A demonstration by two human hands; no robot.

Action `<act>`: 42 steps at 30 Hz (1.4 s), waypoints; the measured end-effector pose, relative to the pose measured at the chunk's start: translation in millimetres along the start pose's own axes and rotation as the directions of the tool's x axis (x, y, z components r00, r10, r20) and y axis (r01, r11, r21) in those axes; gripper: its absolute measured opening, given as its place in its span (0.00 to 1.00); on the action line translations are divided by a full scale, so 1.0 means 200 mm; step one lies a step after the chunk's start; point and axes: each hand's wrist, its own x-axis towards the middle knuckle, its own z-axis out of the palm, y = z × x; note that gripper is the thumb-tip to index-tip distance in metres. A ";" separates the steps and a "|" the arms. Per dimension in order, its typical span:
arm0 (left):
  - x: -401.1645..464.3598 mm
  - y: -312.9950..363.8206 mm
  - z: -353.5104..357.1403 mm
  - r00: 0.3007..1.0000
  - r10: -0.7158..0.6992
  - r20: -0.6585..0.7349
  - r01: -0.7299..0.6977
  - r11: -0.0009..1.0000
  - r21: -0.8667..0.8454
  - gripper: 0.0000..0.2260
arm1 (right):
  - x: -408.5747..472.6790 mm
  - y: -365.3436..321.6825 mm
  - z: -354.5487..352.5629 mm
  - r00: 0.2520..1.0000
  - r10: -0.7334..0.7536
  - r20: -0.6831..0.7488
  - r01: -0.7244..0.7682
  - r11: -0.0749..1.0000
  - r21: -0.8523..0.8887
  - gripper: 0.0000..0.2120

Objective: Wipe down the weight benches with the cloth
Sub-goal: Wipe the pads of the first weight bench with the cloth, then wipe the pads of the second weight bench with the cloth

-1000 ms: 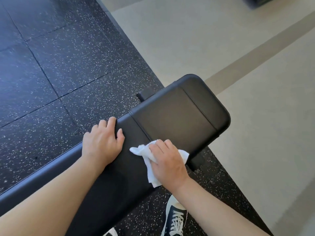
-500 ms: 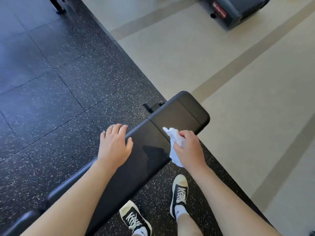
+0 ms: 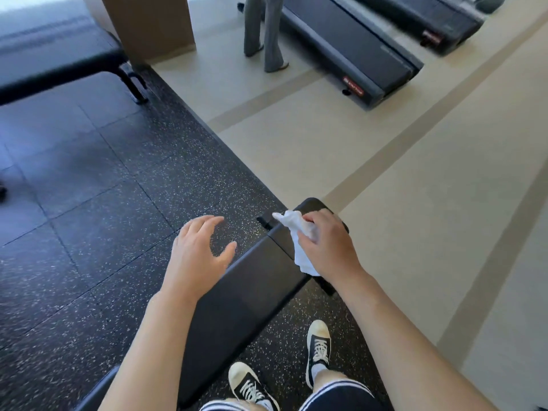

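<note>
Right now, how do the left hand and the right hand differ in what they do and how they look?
The right hand grips the white cloth; the left hand holds nothing. The right hand's fingers are curled round the cloth, while the left hand's fingers are spread and relaxed. The right hand is over the far end of the bench; the left hand is at its left edge. Both are bare.

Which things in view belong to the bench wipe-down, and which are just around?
Belongs to the job:
white cloth, gripped in the right hand
near weight bench
second weight bench, far left
left hand, open, fingers spread

Just around:
two treadmills
standing person's legs
brown column
</note>
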 end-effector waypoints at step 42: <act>-1.13 0.55 -0.67 0.542 -0.484 -0.687 0.559 0.818 -0.135 0.23 | 0.15 -1.10 -0.30 0.600 -0.764 0.238 0.649 0.639 0.413 0.08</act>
